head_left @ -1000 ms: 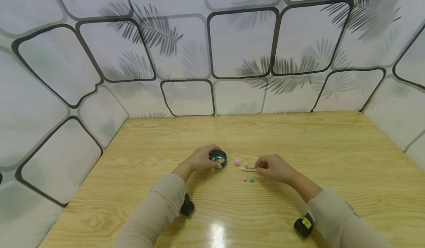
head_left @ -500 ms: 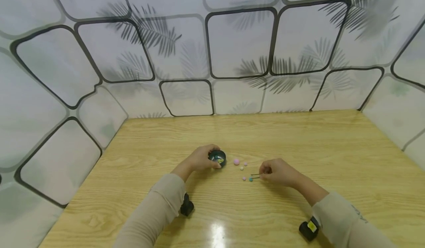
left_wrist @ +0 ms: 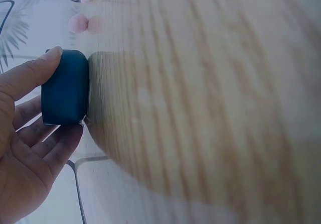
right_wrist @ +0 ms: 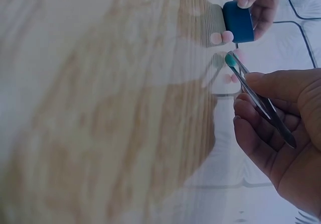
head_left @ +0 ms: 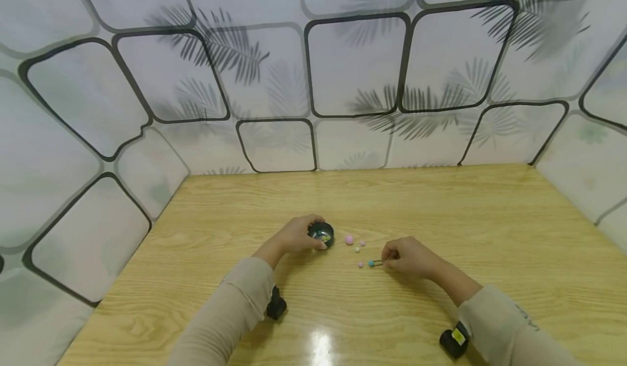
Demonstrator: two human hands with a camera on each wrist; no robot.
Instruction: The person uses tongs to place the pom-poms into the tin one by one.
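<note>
Recording booth; printed backdrop; wooden table

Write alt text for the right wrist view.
The right hand holds metal tweezers whose tips pinch a small teal ball over a wooden table. Beyond, the left hand holds a small dark bowl.

We're seeing wide bare table behind, left & right of the work, w/ the patterned walls closing it in at the back & both sides. Between our left hand, which is gripping the dark bowl, & our right hand, which is pinching the tweezers, the gap is narrowing to a strip where loose small balls are lying.
</note>
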